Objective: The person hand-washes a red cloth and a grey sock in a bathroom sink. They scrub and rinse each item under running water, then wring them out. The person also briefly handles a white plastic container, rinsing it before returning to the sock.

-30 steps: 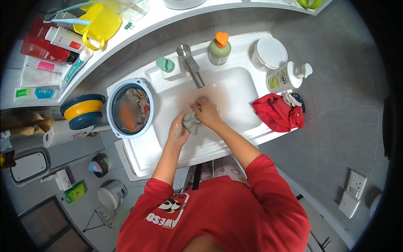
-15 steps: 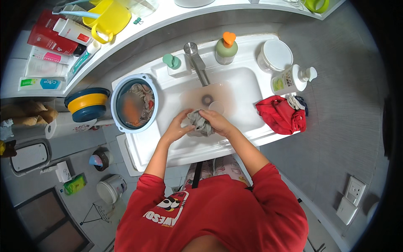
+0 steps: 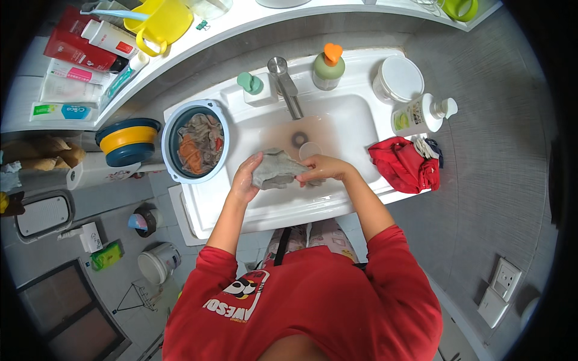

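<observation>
Stretched between my two hands over the near part of the white sink (image 3: 361,120) is a wet grey cloth (image 3: 276,168). My left hand (image 3: 245,179) grips its left end, thumb along the edge. The other end is pinched in the fingers of my right hand (image 3: 325,169), with a bit of fabric hanging below them. Cloudy brownish water (image 3: 277,137) lies in the sink around the drain, and a clear round disc-like thing (image 3: 310,151) sits beside the drain. The metal faucet (image 3: 289,93) points down over the water.
A blue basin (image 3: 226,120) of wet grey and orange laundry (image 3: 201,144) stands left. Behind are a green soap pump bottle (image 3: 328,72) and a white dispenser (image 3: 260,90). To the right are a lidded white tub (image 3: 398,79), a pump bottle (image 3: 415,116) and folded red clothing (image 3: 400,163).
The grey cloth, bunched up between both hands before, is now spread out wider. My hands have moved apart, the right one to the right. The basin's laundry shows more clearly.
</observation>
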Demonstrator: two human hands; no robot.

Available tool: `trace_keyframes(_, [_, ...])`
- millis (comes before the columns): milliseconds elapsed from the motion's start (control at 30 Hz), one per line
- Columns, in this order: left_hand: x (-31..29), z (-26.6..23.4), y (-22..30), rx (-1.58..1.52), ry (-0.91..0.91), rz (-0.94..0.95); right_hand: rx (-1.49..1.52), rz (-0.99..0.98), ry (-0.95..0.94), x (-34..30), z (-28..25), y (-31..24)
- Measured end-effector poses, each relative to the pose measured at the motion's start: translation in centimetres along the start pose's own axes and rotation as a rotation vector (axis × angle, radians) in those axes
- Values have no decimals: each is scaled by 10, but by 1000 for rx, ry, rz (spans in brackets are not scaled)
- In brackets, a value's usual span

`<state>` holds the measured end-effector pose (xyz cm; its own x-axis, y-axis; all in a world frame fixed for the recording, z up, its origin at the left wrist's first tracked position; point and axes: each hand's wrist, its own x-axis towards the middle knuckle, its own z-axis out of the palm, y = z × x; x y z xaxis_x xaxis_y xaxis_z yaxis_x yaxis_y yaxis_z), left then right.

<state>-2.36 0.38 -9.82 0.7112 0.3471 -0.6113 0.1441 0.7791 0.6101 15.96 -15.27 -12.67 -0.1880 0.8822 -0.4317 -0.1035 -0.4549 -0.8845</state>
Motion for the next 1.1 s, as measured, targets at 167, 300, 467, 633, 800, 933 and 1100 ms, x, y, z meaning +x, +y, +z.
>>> trace_keyframes(167, [-8, -5, 11, -82, -95, 17, 360, 25, 96, -6, -3, 12])
trace_keyframes(300, [-9, 7, 4, 104, 116, 40, 445, -74, 353, 4, 11, -1])
trace_keyframes(467, [-6, 13, -7, 266, 142, 73, 300, -146, 405, 19, 33, -25])
trace_keyframes(633, [24, 4, -31, 15, 299, 90, -14, -269, 696, 59, 52, -2])
trace_keyframes(800, [85, -66, -75, -399, -210, -8, -580, -432, 894, 78, 87, -16])
trace_keyframes(933, [66, -1, -58, -428, 197, -152, -678, -187, 945, 83, 49, -20])
trace_keyframes(1100, [54, 17, -40, -289, 114, -129, -701, -392, 931, 83, 41, -7])
